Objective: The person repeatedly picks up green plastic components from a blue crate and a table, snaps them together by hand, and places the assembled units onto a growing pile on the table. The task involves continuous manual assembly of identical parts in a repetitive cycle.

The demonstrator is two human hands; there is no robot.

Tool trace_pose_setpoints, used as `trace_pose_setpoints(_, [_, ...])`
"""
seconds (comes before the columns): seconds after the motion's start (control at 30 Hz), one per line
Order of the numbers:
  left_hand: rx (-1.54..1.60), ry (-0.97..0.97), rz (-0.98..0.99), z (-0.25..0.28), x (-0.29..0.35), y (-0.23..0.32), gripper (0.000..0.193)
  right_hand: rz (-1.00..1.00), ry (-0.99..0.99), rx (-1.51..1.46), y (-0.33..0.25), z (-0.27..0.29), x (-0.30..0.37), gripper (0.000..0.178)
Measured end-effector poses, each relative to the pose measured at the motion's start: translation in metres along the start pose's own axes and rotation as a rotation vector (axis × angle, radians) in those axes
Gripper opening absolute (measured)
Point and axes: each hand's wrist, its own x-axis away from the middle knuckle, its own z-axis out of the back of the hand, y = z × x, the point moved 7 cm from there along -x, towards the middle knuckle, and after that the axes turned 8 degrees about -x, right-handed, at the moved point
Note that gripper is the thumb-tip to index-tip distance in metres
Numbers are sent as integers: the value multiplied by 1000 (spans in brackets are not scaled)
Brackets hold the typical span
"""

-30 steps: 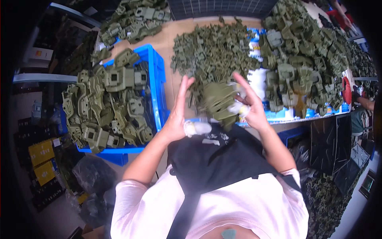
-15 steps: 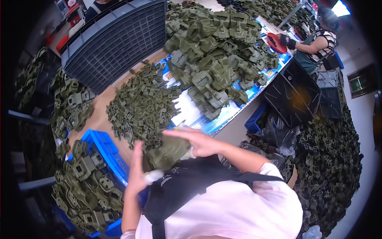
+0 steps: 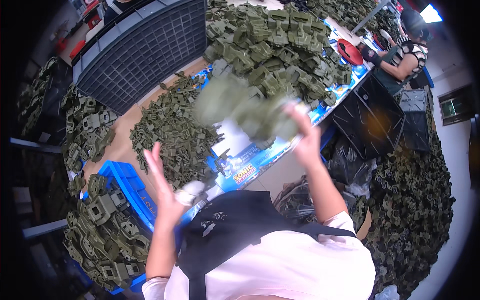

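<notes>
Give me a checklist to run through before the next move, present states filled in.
1. Left hand free of parts: ok, fingers spread.
2. White cover on the left thumb: ok, in place.
3. Right hand gripping the green part firmly: cannot tell, motion blur.
4. Blue crate empty: not ok, green parts heaped in it.
5. Co-worker clear of both hands: ok, off to the right.

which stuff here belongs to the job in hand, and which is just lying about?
Likely in the job:
- blurred green part at the right hand
- small green parts, heaped near the open left hand
- larger green parts, piled behind
- blue crate of green parts

Probably just lying about:
- dark grey crate
- black crate
- plastic bags
</notes>
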Motion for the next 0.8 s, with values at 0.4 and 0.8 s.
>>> trace_pose_setpoints(0.4, [-386,1037,241,211,143,-36,54,47,-149,879,243,163,-97,75])
trace_pose_setpoints(0.8, [-1300,1026,742,394,242,-85,85,102,-116,971,256,158,-202,76])
